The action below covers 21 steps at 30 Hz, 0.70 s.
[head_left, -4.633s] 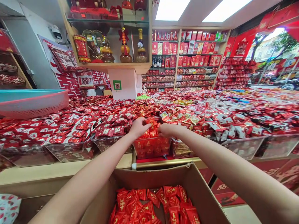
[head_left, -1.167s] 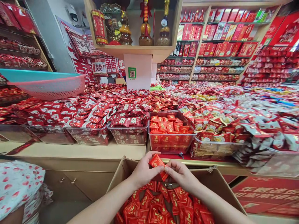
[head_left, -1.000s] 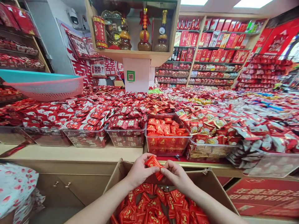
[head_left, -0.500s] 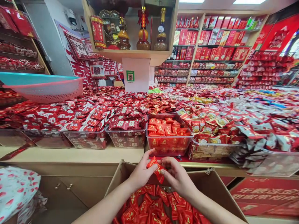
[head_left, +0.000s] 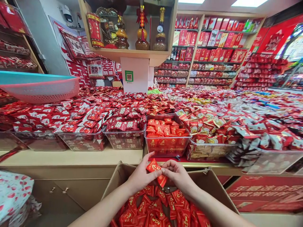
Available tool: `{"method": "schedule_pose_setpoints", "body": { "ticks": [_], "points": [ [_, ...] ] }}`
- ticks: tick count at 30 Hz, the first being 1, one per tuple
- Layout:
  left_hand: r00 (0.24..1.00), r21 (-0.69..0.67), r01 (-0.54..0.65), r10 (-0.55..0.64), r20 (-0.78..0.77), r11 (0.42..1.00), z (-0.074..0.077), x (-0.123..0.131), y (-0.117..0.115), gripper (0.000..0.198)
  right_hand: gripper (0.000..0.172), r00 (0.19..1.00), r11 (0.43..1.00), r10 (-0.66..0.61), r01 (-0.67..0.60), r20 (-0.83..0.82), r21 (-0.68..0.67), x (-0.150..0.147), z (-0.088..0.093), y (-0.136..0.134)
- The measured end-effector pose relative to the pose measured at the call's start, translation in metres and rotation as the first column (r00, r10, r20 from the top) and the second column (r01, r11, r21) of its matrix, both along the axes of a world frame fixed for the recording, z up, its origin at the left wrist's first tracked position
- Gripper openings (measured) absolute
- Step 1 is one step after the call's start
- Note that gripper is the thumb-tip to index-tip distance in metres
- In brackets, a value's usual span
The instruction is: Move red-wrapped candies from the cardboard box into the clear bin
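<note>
A red wrapped candy (head_left: 153, 165) with gold characters is held up between my two hands, over an open cardboard box (head_left: 113, 179). My left hand (head_left: 141, 173) grips its left side, the thumb lying across the front. On its right side, my right hand (head_left: 176, 173) pinches the wrapper between thumb and fingers. Several candies (head_left: 153, 209) in the same red wrapping lie loose in the box below. Just beyond my hands stands a clear bin (head_left: 167, 148) of neatly stacked red packets, standing on the counter.
More clear bins (head_left: 125, 142) of packets line the counter (head_left: 113, 157) on both sides. Stacked blue and pink baskets (head_left: 40, 90) sit at the left. A display cabinet (head_left: 130, 54) with bottles hangs ahead. A patterned cloth (head_left: 15, 195) is at the lower left.
My right hand's fingers have closed in on the candy, and its thumb now meets my left thumb. The candy has turned to show more of its front. The view has shifted slightly right.
</note>
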<state>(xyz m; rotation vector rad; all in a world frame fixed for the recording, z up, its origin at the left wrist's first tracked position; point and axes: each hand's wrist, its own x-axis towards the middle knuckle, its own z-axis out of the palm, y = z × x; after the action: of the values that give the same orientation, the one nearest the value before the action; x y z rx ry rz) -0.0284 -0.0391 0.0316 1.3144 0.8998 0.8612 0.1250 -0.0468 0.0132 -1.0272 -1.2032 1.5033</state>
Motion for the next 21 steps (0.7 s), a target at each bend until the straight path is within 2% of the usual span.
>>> {"method": "schedule_pose_setpoints", "body": {
  "ticks": [3,6,9,12,16,21],
  "points": [
    [1.000,-0.026,-0.019,0.018,-0.010,0.999,-0.006,0.000,0.004,0.065,0.031,0.992,0.996,-0.028,0.018,0.121,0.082,0.003,-0.004,0.002],
    [0.999,0.027,-0.018,0.019,-0.033,0.999,-0.008,-0.002,0.006,0.064,0.024,0.953,0.966,-0.021,-0.058,0.302,0.252,0.006,-0.005,0.003],
    [0.996,0.110,-0.009,0.019,-0.087,0.994,-0.004,-0.004,0.006,0.060,0.019,0.884,0.925,-0.050,-0.135,0.465,0.356,0.009,0.000,0.002],
    [0.983,0.197,0.021,0.016,-0.183,0.980,0.001,-0.007,0.005,0.044,0.019,0.787,0.877,-0.124,-0.199,0.604,0.438,0.014,0.010,0.002],
    [0.948,0.317,0.029,0.073,-0.308,0.948,0.006,-0.010,0.006,0.028,0.019,0.738,0.849,-0.144,-0.250,0.659,0.466,0.020,0.018,0.003],
    [0.948,0.371,-0.026,0.141,-0.287,0.928,0.008,-0.011,0.009,0.028,0.017,0.733,0.847,-0.058,-0.323,0.678,0.421,0.023,0.016,0.006]
  ]
}}
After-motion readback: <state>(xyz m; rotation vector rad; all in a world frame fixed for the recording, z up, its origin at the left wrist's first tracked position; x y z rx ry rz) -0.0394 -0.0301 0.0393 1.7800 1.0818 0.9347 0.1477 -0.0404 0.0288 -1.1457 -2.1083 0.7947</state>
